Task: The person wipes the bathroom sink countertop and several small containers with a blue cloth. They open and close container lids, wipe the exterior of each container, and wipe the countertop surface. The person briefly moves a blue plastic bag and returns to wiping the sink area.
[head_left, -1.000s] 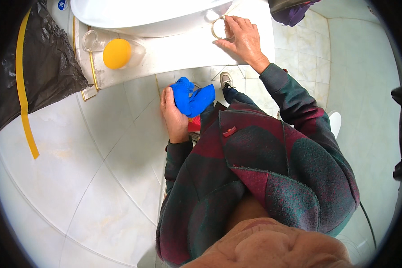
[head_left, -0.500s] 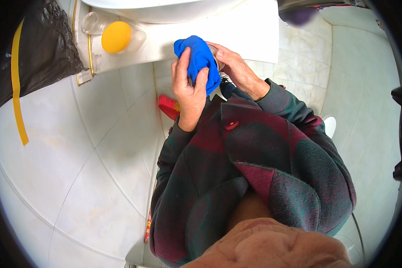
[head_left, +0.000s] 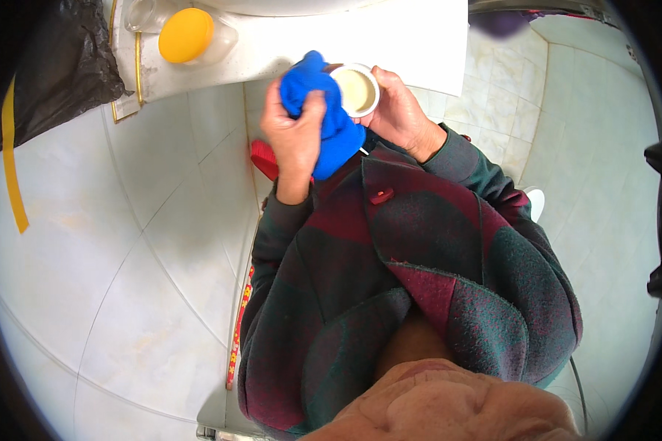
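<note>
A bunched blue cloth (head_left: 336, 140) is gripped in my left hand (head_left: 293, 136), its thumb pressed over the folds. Fingers of my right hand (head_left: 404, 114) curl around a small round white-rimmed cup (head_left: 357, 90), whose pale cream inside faces up. The cloth lies against the cup's left side, and the cup's outer wall is mostly hidden. Both hands are in front of the white counter's near edge, above my lap.
On the white counter (head_left: 419, 44) at the upper left lie a yellow-lidded clear jar (head_left: 186, 35) and another clear jar (head_left: 146, 15). A black plastic bag (head_left: 59, 66) hangs at far left near a yellow strip (head_left: 13, 162). Something red (head_left: 263, 158) is below my left hand.
The cup has turned so its open top now shows beside the cloth. My left hand and the cloth have shifted slightly left, apart from my right fingers.
</note>
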A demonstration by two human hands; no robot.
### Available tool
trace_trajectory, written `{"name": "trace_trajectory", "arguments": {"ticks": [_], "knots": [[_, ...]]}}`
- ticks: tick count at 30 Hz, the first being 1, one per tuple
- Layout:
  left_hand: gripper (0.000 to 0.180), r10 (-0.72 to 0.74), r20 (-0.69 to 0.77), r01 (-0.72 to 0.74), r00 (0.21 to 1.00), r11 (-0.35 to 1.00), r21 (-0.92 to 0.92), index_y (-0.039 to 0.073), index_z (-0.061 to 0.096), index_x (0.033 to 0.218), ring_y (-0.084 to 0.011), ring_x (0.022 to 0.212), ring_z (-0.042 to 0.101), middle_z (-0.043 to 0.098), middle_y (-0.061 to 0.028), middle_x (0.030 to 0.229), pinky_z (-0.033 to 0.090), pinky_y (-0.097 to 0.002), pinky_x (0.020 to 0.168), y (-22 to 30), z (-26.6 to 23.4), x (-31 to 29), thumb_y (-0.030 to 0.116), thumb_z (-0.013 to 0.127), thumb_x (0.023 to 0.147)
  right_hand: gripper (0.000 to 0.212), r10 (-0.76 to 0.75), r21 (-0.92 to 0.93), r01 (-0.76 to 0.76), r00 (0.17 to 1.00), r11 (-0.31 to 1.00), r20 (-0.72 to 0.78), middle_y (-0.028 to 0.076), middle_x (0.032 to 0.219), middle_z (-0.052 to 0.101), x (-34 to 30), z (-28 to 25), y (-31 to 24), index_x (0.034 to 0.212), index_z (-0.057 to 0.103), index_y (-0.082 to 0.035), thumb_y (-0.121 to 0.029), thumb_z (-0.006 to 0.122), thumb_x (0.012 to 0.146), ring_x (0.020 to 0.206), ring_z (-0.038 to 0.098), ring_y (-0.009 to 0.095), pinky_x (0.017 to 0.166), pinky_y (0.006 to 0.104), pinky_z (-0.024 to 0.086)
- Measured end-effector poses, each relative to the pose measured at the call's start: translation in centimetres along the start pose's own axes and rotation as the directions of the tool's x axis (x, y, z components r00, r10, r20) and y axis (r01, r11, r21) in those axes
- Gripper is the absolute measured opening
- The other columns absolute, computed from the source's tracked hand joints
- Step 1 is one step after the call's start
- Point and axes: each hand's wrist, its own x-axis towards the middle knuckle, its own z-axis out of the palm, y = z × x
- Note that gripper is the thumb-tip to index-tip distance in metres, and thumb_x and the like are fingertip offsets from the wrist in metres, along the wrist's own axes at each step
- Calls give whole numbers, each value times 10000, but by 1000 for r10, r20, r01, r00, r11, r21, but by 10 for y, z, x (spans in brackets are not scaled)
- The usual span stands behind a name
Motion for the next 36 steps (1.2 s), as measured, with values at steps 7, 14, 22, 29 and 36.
{"name": "trace_trajectory", "arguments": {"ticks": [7,14,22,29,36], "knots": [[294,10,-72,-10,997,1000,0,4,565,1080,-112,808,561,601,-44,947,472,-257,749,8,-25,-1,-1,623,792,696,80,74,-99,970,992,231,188,980,608,14,-8,-7,1297,415,-19,-574,402,877,803,601,228,688,333,512],[361,360,333,-487,871,715,502,64,611,1069,-312,810,614,559,-123,998,505,-374,701,18,1,-6,104,701,722,430,-61,-27,58,989,998,-137,67,1046,611,12,1,8,1148,530,-51,-416,452,935,948,589,161,827,318,491],[276,201,531,-341,823,923,178,27,602,1006,-218,759,597,584,-67,882,476,-303,681,10,-29,1,49,647,734,647,-148,-240,132,988,962,-52,134,1083,603,15,-12,-6,1241,479,39,-499,462,881,942,589,188,807,301,484],[354,-178,-54,136,983,886,-443,-22,524,1172,-205,901,600,617,-125,1026,497,-323,794,-12,-124,27,180,493,882,673,-201,-405,149,976,902,-88,133,950,607,12,-28,-26,1249,465,36,-523,455,873,747,597,191,630,287,495],[351,199,-216,-154,956,966,207,2,525,1192,-206,907,603,608,-110,1099,488,-308,801,22,-151,97,106,508,857,624,-223,-477,136,966,868,-131,115,962,590,20,-45,-15,1248,466,32,-479,435,891,691,599,173,646,287,501]]}}
